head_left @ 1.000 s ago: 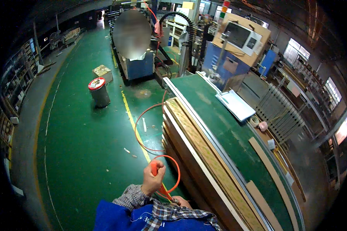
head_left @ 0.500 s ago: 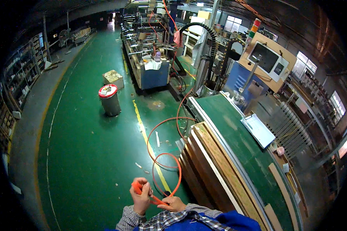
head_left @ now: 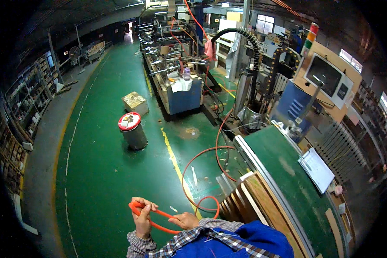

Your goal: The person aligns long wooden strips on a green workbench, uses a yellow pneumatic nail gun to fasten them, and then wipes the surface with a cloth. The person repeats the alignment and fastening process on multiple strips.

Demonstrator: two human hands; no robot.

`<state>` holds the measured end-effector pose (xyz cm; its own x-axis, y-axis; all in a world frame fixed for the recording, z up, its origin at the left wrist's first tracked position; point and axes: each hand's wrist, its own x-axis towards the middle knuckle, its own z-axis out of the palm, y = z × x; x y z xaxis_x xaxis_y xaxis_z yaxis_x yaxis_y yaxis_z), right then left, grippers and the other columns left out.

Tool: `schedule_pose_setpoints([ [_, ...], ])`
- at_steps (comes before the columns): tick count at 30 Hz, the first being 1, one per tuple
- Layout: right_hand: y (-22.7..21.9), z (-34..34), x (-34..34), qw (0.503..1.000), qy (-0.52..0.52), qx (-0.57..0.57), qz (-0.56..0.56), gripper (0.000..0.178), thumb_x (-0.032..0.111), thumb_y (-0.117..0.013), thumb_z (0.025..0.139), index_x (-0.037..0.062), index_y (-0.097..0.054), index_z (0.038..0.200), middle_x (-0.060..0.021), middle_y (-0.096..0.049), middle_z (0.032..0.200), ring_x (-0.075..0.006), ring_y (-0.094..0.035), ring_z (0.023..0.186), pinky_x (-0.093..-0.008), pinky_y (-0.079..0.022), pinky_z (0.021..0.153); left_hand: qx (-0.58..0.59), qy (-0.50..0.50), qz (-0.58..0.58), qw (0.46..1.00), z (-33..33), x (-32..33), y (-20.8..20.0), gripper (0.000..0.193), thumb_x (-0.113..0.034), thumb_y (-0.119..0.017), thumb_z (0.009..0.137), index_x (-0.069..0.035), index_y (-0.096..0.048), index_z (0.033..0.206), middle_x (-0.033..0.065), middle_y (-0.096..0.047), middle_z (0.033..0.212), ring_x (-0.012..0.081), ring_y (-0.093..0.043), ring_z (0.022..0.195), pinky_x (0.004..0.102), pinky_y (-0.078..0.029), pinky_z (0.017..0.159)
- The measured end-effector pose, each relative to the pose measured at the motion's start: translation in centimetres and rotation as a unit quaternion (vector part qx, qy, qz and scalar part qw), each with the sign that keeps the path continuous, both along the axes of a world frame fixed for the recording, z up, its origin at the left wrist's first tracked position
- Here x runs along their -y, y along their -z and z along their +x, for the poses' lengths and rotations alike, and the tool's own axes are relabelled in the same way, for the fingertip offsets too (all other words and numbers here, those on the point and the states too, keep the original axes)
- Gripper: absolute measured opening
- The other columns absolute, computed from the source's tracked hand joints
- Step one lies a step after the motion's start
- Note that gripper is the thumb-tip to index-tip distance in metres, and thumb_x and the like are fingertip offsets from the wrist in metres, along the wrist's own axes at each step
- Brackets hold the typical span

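Coiling a thin orange rubber air hose, near and low in the scene. Left hand clenched on the folded loop, right hand pinching the run alongside. Rest trailing far-right over green floor. Probably next: gathering another loop without kinks.

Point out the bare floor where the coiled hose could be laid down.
Widest bare patch: green floor between the grey bin and the left hand. The stretch left of the yellow line is open too. Right of it the orange hose loops by the stacked boards: crowded.
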<state>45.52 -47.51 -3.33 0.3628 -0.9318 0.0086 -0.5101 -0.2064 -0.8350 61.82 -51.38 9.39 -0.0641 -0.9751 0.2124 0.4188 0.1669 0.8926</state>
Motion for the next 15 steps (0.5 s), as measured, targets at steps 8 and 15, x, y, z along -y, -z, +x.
schedule_pose_setpoints([
  [8,2.4,2.8,14.8,0.975,-0.181,-0.067,0.113,0.054,0.063,-0.043,0.085,0.012,-0.059,0.076,-0.0119,-0.058,0.063,-0.0304,-0.06,0.062,-0.042,-0.045,0.053,-0.106,-0.187,0.09,0.972,5.9,11.5,4.1,0.011,-0.001,-0.044,0.087,-0.01,-0.039,0.09,0.0015,-0.039,0.07,0.0112,-0.039,0.056,0.0285,-0.04,0.055],
  [15,4.5,3.4,28.4,0.991,-0.052,-0.122,0.01,0.054,0.064,-0.046,0.082,0.0122,-0.06,0.079,-0.0142,-0.06,0.069,-0.0351,-0.061,0.067,-0.0479,-0.045,0.057,-0.156,-0.128,0.035,0.979,8.3,27.4,5.3,0.02,0.006,-0.041,0.076,-0.012,-0.034,0.082,-0.0003,-0.034,0.066,0.008,-0.03,0.052,0.022,-0.029,0.048],
])
